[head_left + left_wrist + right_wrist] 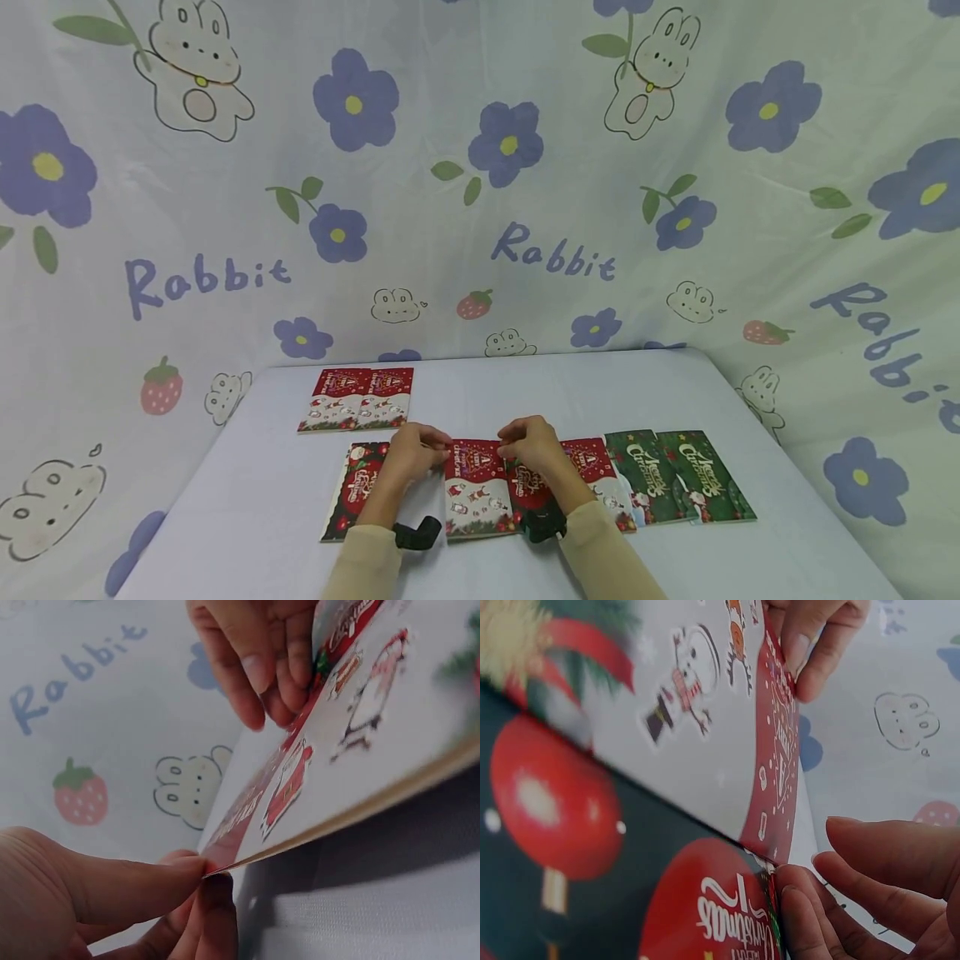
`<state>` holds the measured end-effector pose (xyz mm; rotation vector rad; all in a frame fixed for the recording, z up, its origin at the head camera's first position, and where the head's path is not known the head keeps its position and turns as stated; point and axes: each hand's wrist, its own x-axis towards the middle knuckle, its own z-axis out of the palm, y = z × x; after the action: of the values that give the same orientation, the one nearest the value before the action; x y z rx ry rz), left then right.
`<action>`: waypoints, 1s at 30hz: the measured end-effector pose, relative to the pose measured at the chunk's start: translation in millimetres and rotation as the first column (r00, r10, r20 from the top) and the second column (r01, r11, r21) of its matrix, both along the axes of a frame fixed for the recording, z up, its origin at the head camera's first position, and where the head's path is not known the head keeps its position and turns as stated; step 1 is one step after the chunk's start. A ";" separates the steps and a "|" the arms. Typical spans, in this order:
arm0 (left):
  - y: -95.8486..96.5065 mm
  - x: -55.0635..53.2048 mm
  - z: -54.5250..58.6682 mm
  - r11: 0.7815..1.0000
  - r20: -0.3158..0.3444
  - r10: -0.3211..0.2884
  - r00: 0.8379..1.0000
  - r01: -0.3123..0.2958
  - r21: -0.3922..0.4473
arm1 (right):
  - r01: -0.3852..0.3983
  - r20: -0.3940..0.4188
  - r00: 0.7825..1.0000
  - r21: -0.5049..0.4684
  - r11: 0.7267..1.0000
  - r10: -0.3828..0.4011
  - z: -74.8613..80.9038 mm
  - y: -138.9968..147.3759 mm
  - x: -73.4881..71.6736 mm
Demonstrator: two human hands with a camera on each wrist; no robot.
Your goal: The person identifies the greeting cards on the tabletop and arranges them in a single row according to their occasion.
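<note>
Plain cream sleeves show along the bottom of the head view, the left sleeve (366, 560) left of centre and the right sleeve (606, 550) to the right. Each ends short of the wrist. The left grip (415, 450) and right grip (536, 444) are bare hands. Beside the left cuff sits a black wrist mount (420, 534) with a rounded, bent end; beside the right, a chunkier black housing (543, 526).

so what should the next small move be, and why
Probably lift the red-and-white Christmas booklet toward the two matching booklets at the back left: the left hand pinches its top corner, and the right hand is at its other top corner, seemingly ready to steady it.
</note>
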<state>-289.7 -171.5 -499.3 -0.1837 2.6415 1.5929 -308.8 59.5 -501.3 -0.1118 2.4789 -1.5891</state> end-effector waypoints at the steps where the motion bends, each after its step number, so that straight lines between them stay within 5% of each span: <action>1: -0.7 -0.4 -0.8 1.000 -0.001 -0.003 1.000 0.003 0.012 | 0.002 0.002 1.000 -0.002 1.000 -0.002 -0.2 0.1 0.2; 21: -5.2 -5.7 -2.5 0.983 -0.001 0.067 0.998 -0.066 0.169 | -0.012 -0.039 0.999 -0.057 0.998 0.010 -2.8 0.0 -3.0; 30: -5.6 -7.1 -1.5 0.980 0.005 0.079 0.997 -0.078 0.181 | 0.035 0.001 0.999 -0.206 0.978 -0.035 -1.5 -0.9 -3.8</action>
<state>-296.8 -177.1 -500.8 -0.2804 2.5015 1.8477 -312.6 58.6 -502.8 -0.1008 2.3231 -1.8586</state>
